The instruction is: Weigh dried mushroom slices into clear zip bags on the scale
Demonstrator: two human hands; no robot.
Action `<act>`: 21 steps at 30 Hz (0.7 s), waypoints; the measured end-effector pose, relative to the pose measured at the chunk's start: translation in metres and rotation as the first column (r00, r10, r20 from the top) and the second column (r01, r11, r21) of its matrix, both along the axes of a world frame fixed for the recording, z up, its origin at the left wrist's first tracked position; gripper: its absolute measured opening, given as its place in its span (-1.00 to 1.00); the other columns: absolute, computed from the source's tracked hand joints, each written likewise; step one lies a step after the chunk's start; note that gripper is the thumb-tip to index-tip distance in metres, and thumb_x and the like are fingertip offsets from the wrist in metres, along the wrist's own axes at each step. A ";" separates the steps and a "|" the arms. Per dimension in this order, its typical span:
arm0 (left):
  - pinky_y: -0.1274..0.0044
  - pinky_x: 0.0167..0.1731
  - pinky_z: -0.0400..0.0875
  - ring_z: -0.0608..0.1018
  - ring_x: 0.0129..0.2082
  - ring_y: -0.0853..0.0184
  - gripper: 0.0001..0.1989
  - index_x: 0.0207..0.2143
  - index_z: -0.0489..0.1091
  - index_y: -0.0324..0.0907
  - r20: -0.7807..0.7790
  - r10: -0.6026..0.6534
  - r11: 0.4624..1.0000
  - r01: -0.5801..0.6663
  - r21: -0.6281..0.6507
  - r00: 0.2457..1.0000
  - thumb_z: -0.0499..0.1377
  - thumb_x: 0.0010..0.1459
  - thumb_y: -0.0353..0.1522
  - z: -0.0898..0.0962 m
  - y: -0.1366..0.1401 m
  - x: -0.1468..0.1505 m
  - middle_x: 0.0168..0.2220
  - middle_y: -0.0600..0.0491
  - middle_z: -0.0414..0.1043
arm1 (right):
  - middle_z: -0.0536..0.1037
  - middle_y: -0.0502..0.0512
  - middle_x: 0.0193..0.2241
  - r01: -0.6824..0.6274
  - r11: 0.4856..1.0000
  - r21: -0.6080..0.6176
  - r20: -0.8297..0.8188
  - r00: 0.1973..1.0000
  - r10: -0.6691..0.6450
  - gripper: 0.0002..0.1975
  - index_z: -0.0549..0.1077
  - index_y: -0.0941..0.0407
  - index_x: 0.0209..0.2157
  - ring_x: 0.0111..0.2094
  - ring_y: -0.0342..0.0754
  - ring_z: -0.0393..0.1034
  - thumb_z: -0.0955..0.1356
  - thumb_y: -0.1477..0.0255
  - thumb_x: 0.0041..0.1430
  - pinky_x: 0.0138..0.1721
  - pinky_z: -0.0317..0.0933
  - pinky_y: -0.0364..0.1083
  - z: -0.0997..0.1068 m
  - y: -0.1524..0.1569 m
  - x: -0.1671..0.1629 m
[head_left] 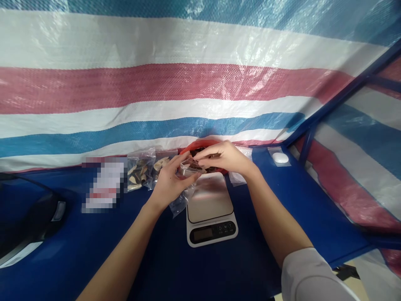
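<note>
My left hand (169, 180) grips a clear plastic bag (179, 205) by its mouth, and the bag hangs beside the kitchen scale (210, 198). Over that mouth, my right hand (224, 155) has its fingers pinched together around dark dried pieces, too small to name. Just behind both hands lies a red plastic bag (194, 146) of dark dried pieces, partly covered by my right hand. The silver-topped scale bears nothing on its plate, and its display looks dark.
Clear bags of dried slices (138, 173) stand left of my hands, near a white printed sheet (105, 184), partly blurred. Right of the scale lie some clear bags (237, 178) and a small bag with a white oval thing (280, 158). A black bag (28, 217) is far left. Striped sheeting (175, 83) walls the blue table (294, 209).
</note>
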State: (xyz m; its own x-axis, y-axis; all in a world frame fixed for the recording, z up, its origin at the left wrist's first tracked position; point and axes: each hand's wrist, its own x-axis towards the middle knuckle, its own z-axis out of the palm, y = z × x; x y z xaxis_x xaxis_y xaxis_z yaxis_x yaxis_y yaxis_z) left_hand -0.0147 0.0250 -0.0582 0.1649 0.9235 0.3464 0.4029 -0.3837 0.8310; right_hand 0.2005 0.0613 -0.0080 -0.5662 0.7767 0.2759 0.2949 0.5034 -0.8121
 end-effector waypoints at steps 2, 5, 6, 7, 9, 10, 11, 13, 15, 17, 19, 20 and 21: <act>0.23 -0.06 0.53 0.59 -0.04 0.07 -0.30 0.18 0.42 -0.15 0.016 -0.010 1.000 0.010 0.003 1.000 0.41 0.01 -0.11 0.000 0.002 -0.003 0.04 -0.13 0.55 | 0.69 0.04 -0.16 0.067 0.997 0.034 0.001 0.998 -0.067 -0.81 0.68 0.04 -0.15 -0.20 -0.03 0.59 0.44 0.37 0.21 -0.12 0.45 -0.04 -0.003 0.006 0.011; 0.21 0.09 0.45 0.56 0.06 0.07 -0.30 0.20 0.41 -0.14 0.053 -0.026 1.000 0.027 -0.003 0.998 0.40 0.03 -0.11 0.000 0.004 -0.006 0.06 -0.11 0.54 | 0.69 0.04 -0.15 0.158 0.984 0.088 0.128 0.977 -0.168 -0.81 0.67 0.04 -0.15 -0.15 -0.01 0.58 0.43 0.42 0.21 -0.04 0.41 -0.01 -0.008 0.015 0.026; 0.21 0.12 0.43 0.56 0.07 0.07 -0.30 0.20 0.40 -0.14 0.059 -0.025 0.999 0.026 -0.018 0.998 0.40 0.04 -0.11 0.000 0.004 -0.007 0.06 -0.11 0.55 | 0.69 0.04 -0.14 0.174 0.979 0.110 0.199 0.961 -0.193 -0.80 0.67 0.04 -0.15 -0.13 -0.01 0.58 0.42 0.44 0.21 -0.02 0.40 -0.01 -0.009 0.017 0.030; 0.20 0.13 0.41 0.55 0.08 0.07 -0.30 0.20 0.40 -0.15 0.058 -0.020 0.999 0.022 -0.039 0.998 0.40 0.04 -0.11 -0.001 0.004 -0.007 0.07 -0.12 0.54 | 0.69 0.04 -0.13 0.181 0.975 0.132 0.278 0.937 -0.211 -0.79 0.67 0.03 -0.14 -0.12 0.00 0.58 0.41 0.46 0.22 -0.01 0.38 -0.01 -0.011 0.019 0.031; 0.19 0.14 0.40 0.55 0.08 0.05 -0.29 0.20 0.40 -0.16 0.045 -0.001 0.997 0.004 -0.074 0.999 0.40 0.04 -0.10 -0.002 0.005 -0.008 0.08 -0.13 0.54 | 0.69 0.04 -0.12 0.184 0.967 0.175 0.447 0.861 -0.244 -0.78 0.67 0.01 -0.14 -0.11 0.01 0.57 0.38 0.44 0.25 -0.03 0.35 -0.02 -0.013 0.021 0.031; 0.18 0.13 0.40 0.56 0.07 0.05 -0.29 0.19 0.41 -0.16 0.038 0.010 0.996 -0.006 -0.085 0.999 0.40 0.03 -0.09 -0.003 0.005 -0.008 0.08 -0.13 0.54 | 0.69 0.04 -0.13 0.185 0.963 0.197 0.524 0.810 -0.263 -0.77 0.66 0.00 -0.13 -0.12 0.02 0.56 0.36 0.43 0.26 -0.06 0.34 -0.03 -0.014 0.021 0.030; 0.18 0.12 0.41 0.56 0.06 0.05 -0.30 0.19 0.42 -0.15 0.033 0.019 0.996 -0.016 -0.091 0.999 0.40 0.02 -0.09 -0.004 0.005 -0.008 0.08 -0.13 0.54 | 0.69 0.05 -0.13 0.187 0.958 0.218 0.590 0.756 -0.282 -0.76 0.66 0.00 -0.13 -0.12 0.04 0.56 0.35 0.42 0.27 -0.09 0.33 -0.03 -0.015 0.021 0.028; 0.19 0.08 0.44 0.58 0.02 0.05 -0.30 0.18 0.43 -0.14 0.036 0.037 0.994 -0.033 -0.103 0.999 0.40 0.02 -0.08 -0.005 0.005 -0.009 0.05 -0.12 0.56 | 0.68 0.09 -0.13 0.201 0.946 0.255 0.680 0.658 -0.323 -0.74 0.64 0.00 -0.10 -0.13 0.07 0.55 0.33 0.40 0.28 -0.14 0.32 -0.03 -0.016 0.020 0.023; 0.20 0.02 0.49 0.61 -0.05 0.07 -0.28 0.20 0.42 -0.14 0.039 0.049 0.991 -0.044 -0.125 0.998 0.40 0.02 -0.06 -0.005 0.005 -0.009 0.02 -0.11 0.58 | 0.68 0.14 -0.13 0.217 0.933 0.286 0.724 0.589 -0.359 -0.71 0.63 0.02 -0.05 -0.13 0.10 0.55 0.32 0.39 0.27 -0.18 0.31 -0.03 -0.017 0.019 0.018; 0.21 -0.05 0.52 0.62 -0.11 0.08 -0.25 0.21 0.41 -0.15 0.027 0.065 0.987 -0.060 -0.147 0.998 0.40 0.01 -0.04 -0.003 0.005 -0.009 -0.04 -0.10 0.60 | 0.67 0.19 -0.14 0.224 0.925 0.306 0.748 0.545 -0.379 -0.69 0.61 0.05 -0.03 -0.13 0.14 0.54 0.30 0.39 0.28 -0.20 0.31 -0.02 -0.017 0.018 0.013; 0.23 -0.10 0.55 0.63 -0.15 0.08 -0.25 0.22 0.41 -0.14 0.011 0.077 0.985 -0.074 -0.158 0.997 0.39 0.01 -0.03 0.000 0.004 -0.008 -0.09 -0.08 0.61 | 0.67 0.22 -0.12 0.228 0.919 0.321 0.763 0.513 -0.393 -0.67 0.59 0.06 0.01 -0.11 0.16 0.54 0.30 0.37 0.28 -0.19 0.32 0.00 -0.016 0.017 0.010; 0.23 -0.12 0.55 0.63 -0.16 0.08 -0.25 0.21 0.41 -0.13 0.007 0.080 0.984 -0.078 -0.158 0.997 0.39 0.01 -0.03 0.001 0.003 -0.008 -0.12 -0.06 0.62 | 0.66 0.23 -0.11 0.231 0.917 0.324 0.770 0.498 -0.398 -0.66 0.58 0.05 0.02 -0.10 0.18 0.54 0.30 0.35 0.29 -0.18 0.32 0.01 -0.016 0.017 0.008; 0.24 -0.14 0.56 0.63 -0.16 0.08 -0.26 0.21 0.41 -0.12 0.006 0.081 0.985 -0.079 -0.154 0.997 0.39 0.02 -0.03 0.002 0.003 -0.008 -0.13 -0.05 0.62 | 0.66 0.23 -0.10 0.236 0.916 0.325 0.776 0.486 -0.401 -0.66 0.57 0.05 0.03 -0.09 0.19 0.54 0.30 0.34 0.29 -0.16 0.33 0.02 -0.016 0.016 0.007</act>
